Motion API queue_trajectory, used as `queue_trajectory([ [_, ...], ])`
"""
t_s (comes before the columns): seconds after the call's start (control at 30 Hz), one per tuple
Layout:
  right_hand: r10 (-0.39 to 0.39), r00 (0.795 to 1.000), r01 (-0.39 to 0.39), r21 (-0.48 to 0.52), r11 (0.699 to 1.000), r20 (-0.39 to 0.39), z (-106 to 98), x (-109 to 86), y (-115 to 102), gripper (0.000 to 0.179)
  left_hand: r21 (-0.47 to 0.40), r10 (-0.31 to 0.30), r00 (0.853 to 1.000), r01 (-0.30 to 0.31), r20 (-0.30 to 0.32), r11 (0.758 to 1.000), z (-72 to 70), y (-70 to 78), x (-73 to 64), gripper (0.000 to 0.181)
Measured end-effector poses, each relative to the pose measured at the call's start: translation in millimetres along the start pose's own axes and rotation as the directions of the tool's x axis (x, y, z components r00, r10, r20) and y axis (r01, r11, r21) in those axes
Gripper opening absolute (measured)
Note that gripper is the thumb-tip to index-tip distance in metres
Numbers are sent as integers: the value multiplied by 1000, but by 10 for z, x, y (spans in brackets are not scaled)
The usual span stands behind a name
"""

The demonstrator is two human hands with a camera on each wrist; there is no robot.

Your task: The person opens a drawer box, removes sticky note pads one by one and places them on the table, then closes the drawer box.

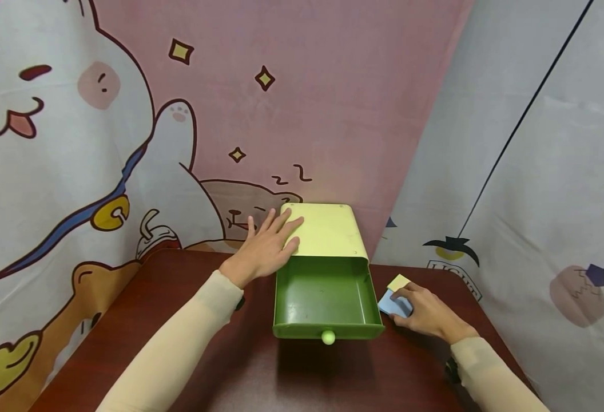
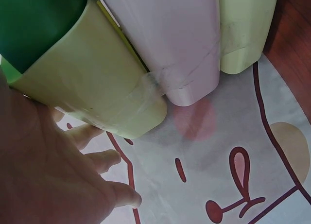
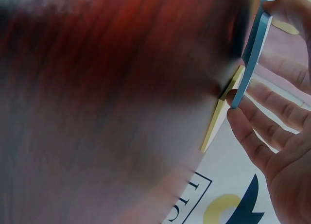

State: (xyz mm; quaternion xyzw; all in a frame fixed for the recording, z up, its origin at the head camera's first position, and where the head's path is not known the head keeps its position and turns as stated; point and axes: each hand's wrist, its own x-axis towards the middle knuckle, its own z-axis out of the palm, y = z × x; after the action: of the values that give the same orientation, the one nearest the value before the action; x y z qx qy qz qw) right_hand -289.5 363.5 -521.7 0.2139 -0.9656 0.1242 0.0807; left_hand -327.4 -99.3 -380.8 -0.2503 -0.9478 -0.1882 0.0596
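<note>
Nearest us, a round knob (image 1: 328, 337) on the green drawer (image 1: 302, 331), pulled out toward the front of the desk (image 1: 204, 326)! Over to the drawer's right, and here's the right hand (image 1: 428, 312), pinching a blue pad (image 1: 388, 304) between thumb and fingers, between the drawer and the desk's right edge. Just past it, toward the far right corner, lies a yellow pad (image 1: 398, 281). Further back, the left hand (image 1: 263, 249) grasps nothing, fingers spread, resting on the left side of the pale yellow cabinet (image 1: 328, 229) near the desk's far edge. The left wrist view catches a lilac section (image 2: 170, 39) too, and behind everything hangs a cartoon-printed cloth (image 1: 333, 86).
</note>
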Motion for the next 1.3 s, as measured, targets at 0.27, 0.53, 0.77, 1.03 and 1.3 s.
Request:
queue_trajectory([
  [0.27,6,1000,-6,-43,999,10,31,42,-61,45,-8,3,1000,-3,-6,1000,2,-2,-1,66],
  [0.53,-2,1000,3,-46,999,29,92,44,-70,48,-16,1,1000,-1,-1,1000,4,1,2,67],
  [0.77,-23,1000,23,-45,999,8,115,50,-39,50,-14,1,1000,-1,2,1000,10,-8,4,67],
  [1.03,-27,999,28,-28,999,16,111,51,-76,53,-8,-4,1000,4,-7,1000,13,-19,-13,66],
  [1.3,-22,999,22,-25,999,23,88,47,-88,57,-2,-2,1000,2,-4,1000,9,-11,-3,67],
])
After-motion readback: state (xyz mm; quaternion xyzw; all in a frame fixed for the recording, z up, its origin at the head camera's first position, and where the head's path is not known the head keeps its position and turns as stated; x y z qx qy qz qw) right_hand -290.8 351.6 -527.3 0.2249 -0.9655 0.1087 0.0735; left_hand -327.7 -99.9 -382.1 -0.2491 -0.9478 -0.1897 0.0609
